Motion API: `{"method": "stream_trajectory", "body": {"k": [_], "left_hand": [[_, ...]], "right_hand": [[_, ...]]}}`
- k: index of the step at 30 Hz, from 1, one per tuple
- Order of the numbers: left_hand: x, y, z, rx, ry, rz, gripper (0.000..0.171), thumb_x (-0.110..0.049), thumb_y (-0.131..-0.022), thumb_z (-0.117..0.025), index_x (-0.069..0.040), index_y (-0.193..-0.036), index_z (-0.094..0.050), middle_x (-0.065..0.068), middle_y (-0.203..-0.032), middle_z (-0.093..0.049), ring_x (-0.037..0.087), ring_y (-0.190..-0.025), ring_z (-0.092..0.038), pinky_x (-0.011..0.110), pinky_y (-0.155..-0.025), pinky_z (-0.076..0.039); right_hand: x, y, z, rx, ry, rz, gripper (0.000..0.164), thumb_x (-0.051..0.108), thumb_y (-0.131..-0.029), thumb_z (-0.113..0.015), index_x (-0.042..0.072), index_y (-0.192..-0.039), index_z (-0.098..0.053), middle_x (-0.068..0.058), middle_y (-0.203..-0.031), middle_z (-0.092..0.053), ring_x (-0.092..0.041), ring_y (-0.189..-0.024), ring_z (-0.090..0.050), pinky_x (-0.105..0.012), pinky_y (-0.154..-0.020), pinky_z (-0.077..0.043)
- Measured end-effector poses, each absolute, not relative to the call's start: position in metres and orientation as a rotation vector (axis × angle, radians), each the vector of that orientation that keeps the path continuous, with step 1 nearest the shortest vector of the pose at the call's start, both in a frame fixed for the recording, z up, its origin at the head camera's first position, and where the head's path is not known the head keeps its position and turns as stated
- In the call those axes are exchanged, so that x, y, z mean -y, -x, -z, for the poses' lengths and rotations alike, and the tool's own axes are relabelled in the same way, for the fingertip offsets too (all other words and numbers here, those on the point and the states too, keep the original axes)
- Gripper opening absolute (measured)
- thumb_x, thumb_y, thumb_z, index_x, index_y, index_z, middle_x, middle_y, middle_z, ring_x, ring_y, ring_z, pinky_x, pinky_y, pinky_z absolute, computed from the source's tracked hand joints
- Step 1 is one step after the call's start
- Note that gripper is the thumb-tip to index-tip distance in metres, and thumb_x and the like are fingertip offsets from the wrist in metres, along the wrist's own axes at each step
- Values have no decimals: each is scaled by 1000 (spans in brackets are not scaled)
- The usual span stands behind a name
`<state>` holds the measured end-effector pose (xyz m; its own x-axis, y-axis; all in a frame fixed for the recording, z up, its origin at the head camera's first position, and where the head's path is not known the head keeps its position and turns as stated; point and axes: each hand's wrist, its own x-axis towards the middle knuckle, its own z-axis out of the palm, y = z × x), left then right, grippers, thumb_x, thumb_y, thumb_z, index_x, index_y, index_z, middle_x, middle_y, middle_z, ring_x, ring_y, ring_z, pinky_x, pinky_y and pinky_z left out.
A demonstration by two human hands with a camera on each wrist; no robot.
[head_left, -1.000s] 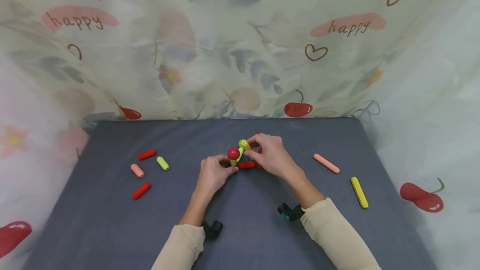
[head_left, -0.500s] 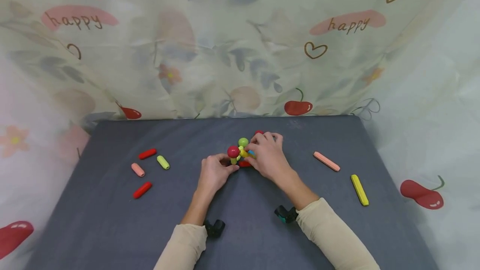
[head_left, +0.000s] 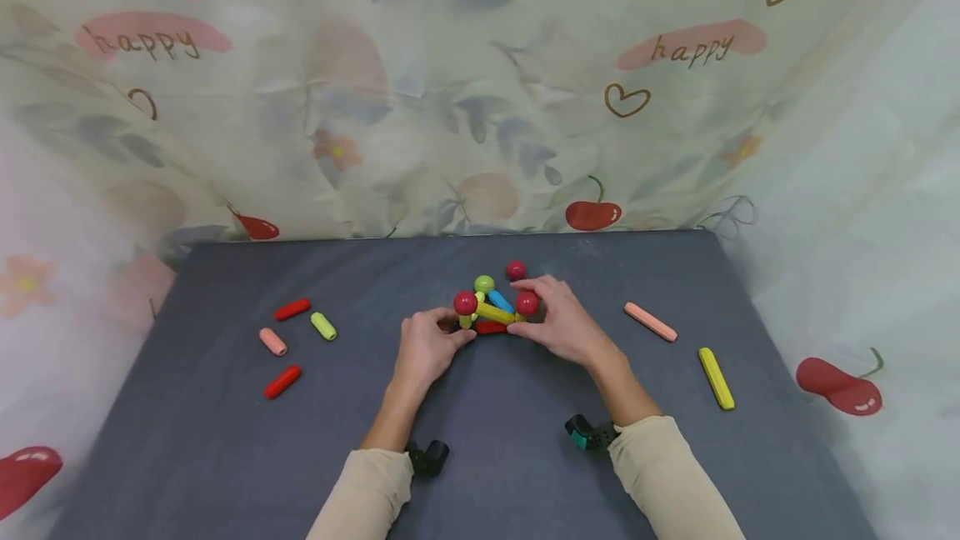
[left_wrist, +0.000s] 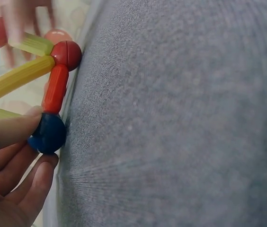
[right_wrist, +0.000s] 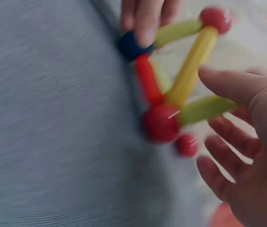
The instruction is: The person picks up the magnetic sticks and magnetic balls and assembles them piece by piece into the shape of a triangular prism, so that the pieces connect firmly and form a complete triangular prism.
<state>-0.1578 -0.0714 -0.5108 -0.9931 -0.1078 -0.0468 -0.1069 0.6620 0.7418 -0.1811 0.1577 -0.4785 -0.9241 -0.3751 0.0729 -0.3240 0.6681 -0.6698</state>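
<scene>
Between the hands stands a magnetic stick-and-ball frame. My left hand [head_left: 431, 348] pinches the dark blue ball [left_wrist: 50, 132] at its lower left corner. A red stick [left_wrist: 56, 90] runs from it to a lower red ball [right_wrist: 162, 123]. Slanting across this side is a yellow stick [right_wrist: 188, 71], from the upper left red ball [head_left: 465, 302] down to that lower ball. My right hand [head_left: 566, 319], blurred, has thumb and fingers spread around the upright yellow-green stick [right_wrist: 207, 109], below the upper right red ball [head_left: 527, 303]. Behind are a green ball [head_left: 483, 283] and a blue stick [head_left: 500, 301].
Another red ball [head_left: 516, 271] shows at the back of the frame. To the left lie two red sticks, a short pink stick [head_left: 273, 342] and a lime stick [head_left: 324, 326]. On the right are a pink stick [head_left: 650, 322] and a yellow stick [head_left: 717, 378].
The yellow stick has gone from beside the green ball to a slant across the near side. My right hand has drawn back rightward, uncovering the upper right red ball. My left hand stays put.
</scene>
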Motion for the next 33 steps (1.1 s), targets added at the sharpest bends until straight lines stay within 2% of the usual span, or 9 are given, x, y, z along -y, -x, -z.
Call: {"method": "stream_trajectory", "body": {"k": [4, 6, 13, 17, 21, 25, 29, 31, 33], "left_hand": [[72, 158, 511, 2861, -191, 1276, 36, -32, -80, -88, -13, -110, -79, 5, -97, -79, 19, -84, -69, 40, -80, -60], [72, 158, 511, 2859, -180, 1281, 36, -32, -81, -88, -13, -110, -79, 5, -96, -78, 19, -84, -69, 40, -79, -60], [72, 158, 512, 2826, -144, 1287, 33, -30, -81, -88, -13, -108, -79, 5, -94, -78, 19, -81, -69, 39, -79, -60], [82, 154, 508, 2832, -81, 1349, 42, -31, -81, -87, -15, -118, -76, 7, -108, -77, 21, -93, -72, 40, -85, -61], [125, 153, 493, 2764, -88, 1379, 51, -32, -83, -86, -18, -130, -69, 8, -125, -72, 27, -111, -70, 44, -94, -58], [186, 154, 483, 2624, -295, 1322, 50, -33, -85, -84, -19, -131, -68, 7, -131, -70, 30, -121, -64, 47, -105, -50], [226, 152, 487, 2600, -540, 1222, 53, -33, -87, -82, -17, -135, -65, 10, -135, -67, 32, -124, -61, 50, -106, -47], [234, 150, 491, 2636, -591, 1180, 56, -30, -88, -82, -14, -138, -63, 13, -136, -66, 33, -126, -60, 52, -102, -50], [238, 150, 497, 2692, -597, 1156, 59, -28, -88, -82, -11, -140, -60, 17, -136, -63, 34, -123, -59, 52, -105, -47]], "right_hand": [[-165, 185, 506, -2699, 574, 1252, 32, 26, -92, -78, 12, -120, -72, -7, -118, -64, -20, -100, -61, -36, -89, -52], [-165, 188, 515, -2728, 614, 1260, 25, 26, -92, -77, 13, -114, -75, -5, -116, -65, -18, -101, -62, -35, -92, -52], [-164, 195, 522, -2797, 678, 1228, 25, 25, -91, -78, 13, -112, -75, -3, -112, -64, -18, -98, -61, -41, -90, -53], [-164, 194, 524, -2785, 655, 1218, 23, 26, -92, -78, 13, -110, -75, -3, -111, -64, -17, -96, -61, -37, -88, -52], [-164, 195, 527, -2775, 640, 1229, 17, 25, -92, -78, 14, -104, -75, -2, -110, -63, -16, -95, -61, -36, -87, -52], [-166, 195, 527, -2771, 621, 1258, 14, 24, -92, -78, 14, -99, -74, -2, -109, -62, -17, -96, -61, -37, -88, -53], [-166, 194, 527, -2768, 621, 1263, 13, 25, -92, -77, 13, -97, -74, -2, -109, -62, -16, -96, -60, -34, -88, -52], [-166, 194, 527, -2767, 634, 1265, 12, 25, -92, -77, 14, -97, -74, -1, -109, -62, -16, -95, -60, -34, -86, -52], [-165, 194, 528, -2763, 636, 1265, 13, 25, -93, -77, 14, -97, -74, -1, -109, -62, -15, -94, -60, -33, -86, -52]]}}
